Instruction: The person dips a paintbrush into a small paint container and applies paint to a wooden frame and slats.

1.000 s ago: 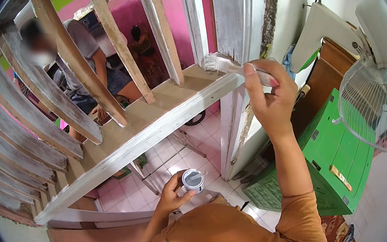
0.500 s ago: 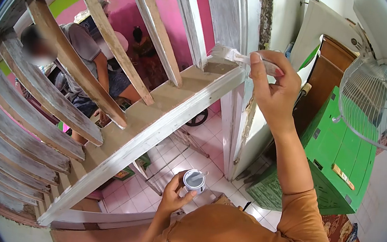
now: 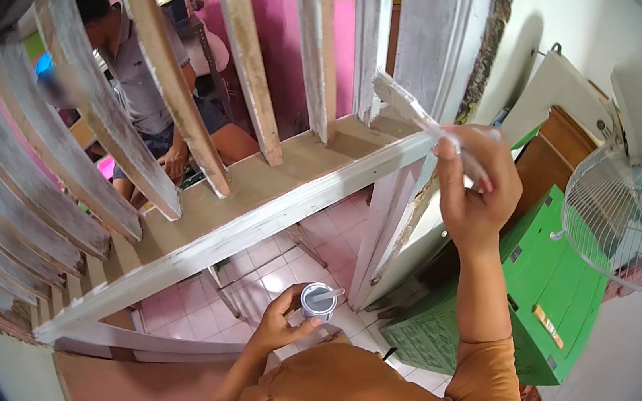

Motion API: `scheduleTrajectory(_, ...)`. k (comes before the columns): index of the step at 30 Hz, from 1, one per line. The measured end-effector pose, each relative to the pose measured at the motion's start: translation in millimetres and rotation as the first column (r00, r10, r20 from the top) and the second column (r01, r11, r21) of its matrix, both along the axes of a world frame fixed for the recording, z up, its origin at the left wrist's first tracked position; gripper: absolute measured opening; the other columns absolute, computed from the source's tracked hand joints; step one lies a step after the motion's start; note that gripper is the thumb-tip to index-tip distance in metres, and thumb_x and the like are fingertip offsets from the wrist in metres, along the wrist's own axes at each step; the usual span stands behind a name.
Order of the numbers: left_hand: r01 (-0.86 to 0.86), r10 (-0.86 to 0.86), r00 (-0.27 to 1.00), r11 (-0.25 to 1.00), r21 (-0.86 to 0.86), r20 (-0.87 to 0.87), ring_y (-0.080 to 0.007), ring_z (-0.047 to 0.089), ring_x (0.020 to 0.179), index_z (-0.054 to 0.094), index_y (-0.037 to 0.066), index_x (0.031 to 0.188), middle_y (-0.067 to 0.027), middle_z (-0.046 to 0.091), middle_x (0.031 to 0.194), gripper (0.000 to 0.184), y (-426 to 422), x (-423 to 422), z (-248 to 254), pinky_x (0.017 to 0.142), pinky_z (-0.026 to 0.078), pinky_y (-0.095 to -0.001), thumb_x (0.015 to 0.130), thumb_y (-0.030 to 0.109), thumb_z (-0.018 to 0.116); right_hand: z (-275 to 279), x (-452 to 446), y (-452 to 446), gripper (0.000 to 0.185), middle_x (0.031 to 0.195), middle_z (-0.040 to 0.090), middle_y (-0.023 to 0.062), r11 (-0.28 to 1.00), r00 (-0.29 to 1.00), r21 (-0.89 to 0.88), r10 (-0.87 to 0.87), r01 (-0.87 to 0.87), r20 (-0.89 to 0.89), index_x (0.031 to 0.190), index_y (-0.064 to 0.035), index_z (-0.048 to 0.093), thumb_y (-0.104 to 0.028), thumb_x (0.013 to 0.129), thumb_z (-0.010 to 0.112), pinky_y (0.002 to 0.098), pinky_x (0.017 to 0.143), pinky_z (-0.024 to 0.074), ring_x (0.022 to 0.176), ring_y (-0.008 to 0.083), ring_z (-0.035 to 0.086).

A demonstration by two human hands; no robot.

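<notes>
My right hand point(image 3: 477, 180) is closed round the handle of a paintbrush point(image 3: 407, 101). The brush's whitish bristles are at the lower part of a white upright slat point(image 3: 370, 38), just above the wooden ledge; whether they touch it is hard to tell. Lower down, my left hand point(image 3: 282, 320) holds a small open paint can point(image 3: 318, 302) with grey-looking paint and a thin stick in it. The ledge point(image 3: 293, 167) has a brown top and a white-painted front edge.
Beyond the slats a seated person point(image 3: 146, 59) bends forward. A green cabinet point(image 3: 551, 285) stands at the right with another brush point(image 3: 548, 326) lying on it. Above it hangs a white fan point(image 3: 624, 214). A tiled floor point(image 3: 204, 306) shows below the ledge.
The view has shifted, so the railing and cabinet appear displaced. The brush has moved from low at the ledge's corner to an upright slat. Both hands keep their holds.
</notes>
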State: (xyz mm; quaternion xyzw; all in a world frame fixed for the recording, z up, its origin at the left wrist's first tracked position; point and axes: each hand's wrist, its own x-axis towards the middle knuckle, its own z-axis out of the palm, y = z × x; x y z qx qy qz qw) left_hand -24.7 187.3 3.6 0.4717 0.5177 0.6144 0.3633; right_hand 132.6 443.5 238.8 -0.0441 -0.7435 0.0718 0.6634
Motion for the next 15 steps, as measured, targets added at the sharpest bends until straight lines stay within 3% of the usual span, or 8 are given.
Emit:
scheduleTrajectory(4,0.002,-0.003,1.000,0.999,0.041,0.025,-0.0195,0.059,0.124,0.049,-0.004,0.138,-0.0119,0.060,0.132,0.061,0.8,1.6,-4.0,0.109,0.045,-0.0340,0.085,0.004,0.079,17.2,-13.5,-7.1,0.030,0.091,0.066,0.0107,0.974,0.993,0.224,-0.051,0.027,0.103,0.107,-0.0031,0.068,0.003,0.079,0.079,0.0335,0.063,0.0508,0.073,0.0249,0.065)
scheduleTrajectory(7,0.013,-0.014,0.998,1.000,0.019,0.053,-0.0190,0.059,0.124,0.050,-0.003,0.138,-0.0118,0.061,0.131,0.061,-0.4,2.0,-2.4,0.109,0.045,-0.0340,0.085,0.004,0.078,27.5,-18.0,-9.5,0.029,0.090,0.065,0.0106,0.953,0.965,0.300,-0.121,0.048,0.231,0.105,-0.0024,0.068,0.003,0.078,0.079,0.0366,0.062,0.0503,0.072,0.0263,0.064)
scheduleTrajectory(11,0.008,-0.010,0.996,1.000,0.024,0.094,-0.0184,0.058,0.124,0.050,-0.003,0.138,-0.0113,0.062,0.130,0.061,-1.3,-0.1,-10.8,0.110,0.044,-0.0344,0.085,0.005,0.079,26.4,-22.1,-17.4,0.027,0.090,0.063,0.0108,0.934,0.919,0.343,-0.216,0.097,0.329,0.103,-0.0019,0.067,0.002,0.078,0.078,0.0395,0.061,0.0497,0.072,0.0288,0.062)
scheduleTrajectory(13,0.003,-0.008,0.993,0.999,0.042,0.116,-0.0188,0.059,0.124,0.050,-0.003,0.137,-0.0113,0.062,0.130,0.062,-1.2,-1.8,-15.2,0.110,0.044,-0.0349,0.084,0.007,0.081,25.8,-17.2,-23.7,0.023,0.090,0.065,0.0115,0.947,0.827,0.290,-0.269,0.134,0.494,0.105,-0.0021,0.068,0.003,0.084,0.076,0.0347,0.061,0.0517,0.070,0.0245,0.064)
scheduleTrajectory(15,0.003,-0.007,0.993,0.999,0.033,0.115,-0.0195,0.059,0.125,0.050,-0.003,0.137,-0.0118,0.062,0.130,0.062,-2.6,-3.6,-14.9,0.110,0.044,-0.0354,0.084,0.007,0.081,28.1,-18.8,-26.6,0.023,0.090,0.064,0.0117,0.949,0.828,0.286,-0.262,0.129,0.496,0.103,-0.0016,0.066,0.002,0.082,0.076,0.0375,0.062,0.0514,0.073,0.0276,0.063)
